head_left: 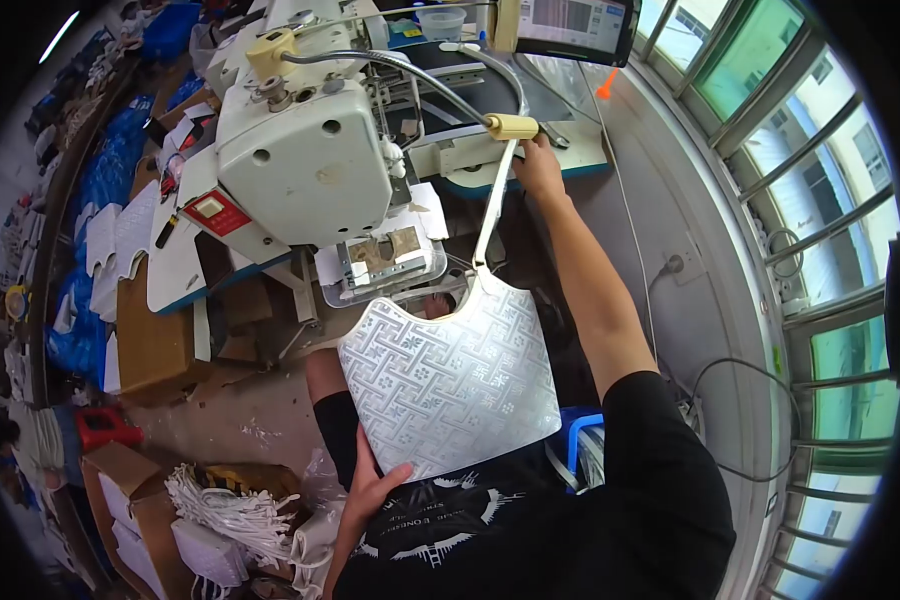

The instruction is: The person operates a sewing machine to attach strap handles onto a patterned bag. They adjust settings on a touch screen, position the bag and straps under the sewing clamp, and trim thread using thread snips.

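My left hand (375, 482) grips the lower left edge of a silver bag panel (450, 375), thumb on top and the other fingers beneath. The panel has an embossed geometric and flower pattern and a curved cut-out at its top. From its upper right corner a white strap (492, 215) runs up past a cream lamp head (511, 127). My right hand (540, 168) reaches to the table edge beside the strap and just below the lamp head. Its fingertips are partly hidden, so I cannot tell whether they hold anything. A dark metal tool (553, 136) lies close by.
A white sewing machine (305, 160) with a clamp plate (385, 258) stands ahead. Behind it is a monitor (575, 25). Boxes and a bundle of white straps (235, 515) sit at lower left. A wall and barred windows (830, 170) line the right side.
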{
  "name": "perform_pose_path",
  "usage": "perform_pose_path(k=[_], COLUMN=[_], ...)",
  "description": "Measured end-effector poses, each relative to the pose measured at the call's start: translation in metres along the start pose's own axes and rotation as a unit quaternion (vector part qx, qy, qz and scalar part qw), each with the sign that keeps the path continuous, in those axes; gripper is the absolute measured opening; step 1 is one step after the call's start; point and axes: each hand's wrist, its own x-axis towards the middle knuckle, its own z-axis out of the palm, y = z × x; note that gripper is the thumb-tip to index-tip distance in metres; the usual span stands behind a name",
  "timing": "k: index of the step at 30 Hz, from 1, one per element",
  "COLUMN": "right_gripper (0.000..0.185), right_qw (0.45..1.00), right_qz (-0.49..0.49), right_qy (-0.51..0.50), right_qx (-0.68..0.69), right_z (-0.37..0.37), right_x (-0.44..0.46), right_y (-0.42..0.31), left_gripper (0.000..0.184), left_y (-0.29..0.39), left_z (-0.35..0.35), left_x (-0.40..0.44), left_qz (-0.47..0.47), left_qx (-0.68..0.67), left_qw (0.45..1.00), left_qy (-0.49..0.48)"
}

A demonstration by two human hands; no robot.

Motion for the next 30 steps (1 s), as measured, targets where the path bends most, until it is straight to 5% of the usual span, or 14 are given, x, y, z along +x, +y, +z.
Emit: perform_pose_path(k=[10, 14, 18, 19, 21, 22, 25, 30], right_gripper=[0.020, 0.022, 0.023, 0.025, 0.029, 0.029, 0.038, 0.040], right_qw=[0.981, 0.996, 0.992, 0.996, 0.894, 0.894, 0.688, 0.676], right_qz=[-0.058, -0.006, -0.073, 0.027, 0.224, 0.227, 0.285, 0.212], right_qy=[0.010, -0.034, 0.076, 0.026, -0.079, -0.077, -0.124, -0.109], right_qx=[-0.183, -0.082, -0.067, 0.084, 0.380, 0.379, 0.655, 0.697], right_z=[-0.018, -0.012, -0.031, -0.040, -0.056, -0.064, -0.089, -0.192], right_x=[-0.004, 0.002, -0.001, 0.000, -0.003, -0.004, -0.004, -0.049], right_y=[0.007, 0.019, 0.005, -0.012, -0.040, -0.042, -0.053, -0.130], left_gripper=[0.112, 0.114, 0.116, 0.116, 0.118, 0.118, 0.118, 0.119], left_y=[-0.003, -0.008, -0.003, -0.006, -0.013, -0.015, -0.016, -0.019], left_z=[0.001, 0.002, -0.002, -0.004, -0.009, -0.012, -0.023, -0.052], left_x=[-0.001, -0.001, 0.003, 0.009, 0.014, 0.016, 0.031, 0.035], left_qz=[-0.011, 0.005, 0.025, 0.035, 0.049, 0.048, 0.068, 0.029], left_qx=[-0.029, -0.037, -0.018, -0.015, -0.003, -0.003, -0.005, -0.001], left_qw=[0.999, 0.999, 0.999, 0.999, 0.998, 0.999, 0.997, 0.998], left_qy=[0.007, 0.001, -0.013, -0.019, -0.024, -0.026, -0.035, -0.050])
